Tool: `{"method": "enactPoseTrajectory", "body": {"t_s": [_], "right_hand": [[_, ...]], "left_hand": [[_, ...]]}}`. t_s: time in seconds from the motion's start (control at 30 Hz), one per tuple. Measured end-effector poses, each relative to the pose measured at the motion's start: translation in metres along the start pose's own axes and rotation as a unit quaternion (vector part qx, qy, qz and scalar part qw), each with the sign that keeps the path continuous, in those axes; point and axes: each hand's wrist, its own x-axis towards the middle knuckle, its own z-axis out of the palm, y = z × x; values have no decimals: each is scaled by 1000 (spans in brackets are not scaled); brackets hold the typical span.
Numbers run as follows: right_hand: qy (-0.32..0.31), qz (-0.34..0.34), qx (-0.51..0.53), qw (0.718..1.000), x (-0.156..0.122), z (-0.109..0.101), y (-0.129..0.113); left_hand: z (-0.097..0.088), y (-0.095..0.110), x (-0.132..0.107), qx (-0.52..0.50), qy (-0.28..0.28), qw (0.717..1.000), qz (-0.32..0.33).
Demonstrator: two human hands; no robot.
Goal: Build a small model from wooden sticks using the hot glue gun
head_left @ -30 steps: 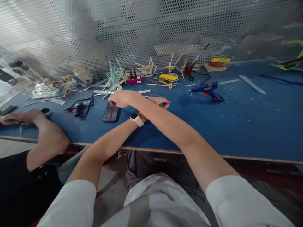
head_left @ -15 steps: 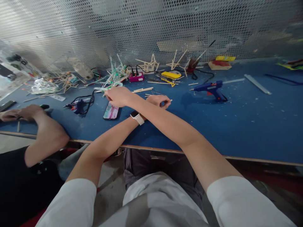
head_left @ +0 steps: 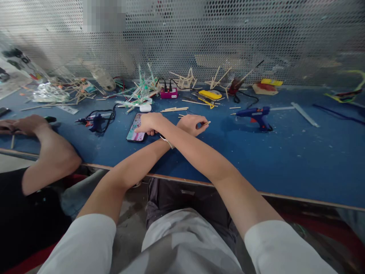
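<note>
My forearms cross, the right over the left. My left hand (head_left: 190, 124) is on the right side, its thumb and fingers closed in a pinch on a small wooden stick (head_left: 209, 122). Over the phone (head_left: 134, 134) is my right hand (head_left: 149, 121). One digit stretches down to the lit screen while other fingers curl below the palm; it appears to hold nothing. The phone lies flat on the blue table (head_left: 182, 160). Just behind it sits a small white rounded case (head_left: 145, 108). Loose wooden sticks (head_left: 174, 109) lie behind my hands.
A blue glue gun (head_left: 256, 114) rests at right, another glue gun (head_left: 97, 122) at left. Behind stand a pink power adapter (head_left: 169, 93), a yellow cutter (head_left: 210, 94) and stick structures (head_left: 186, 78) along a perforated metal screen (head_left: 171, 45). A co-worker's hands (head_left: 28, 125) hold a stick at far left.
My right hand has drawn back from behind the phone to over its screen, and the white case now shows. My left hand keeps its pinch on the stick. The view has shifted slightly.
</note>
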Motion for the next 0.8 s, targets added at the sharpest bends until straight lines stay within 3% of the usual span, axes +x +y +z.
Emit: {"method": "enactPoseTrajectory", "body": {"t_s": [0.8], "right_hand": [[63,-5,18,998,17,17,13]], "left_hand": [[4,-3,-4,28,11,1000,6]]}}
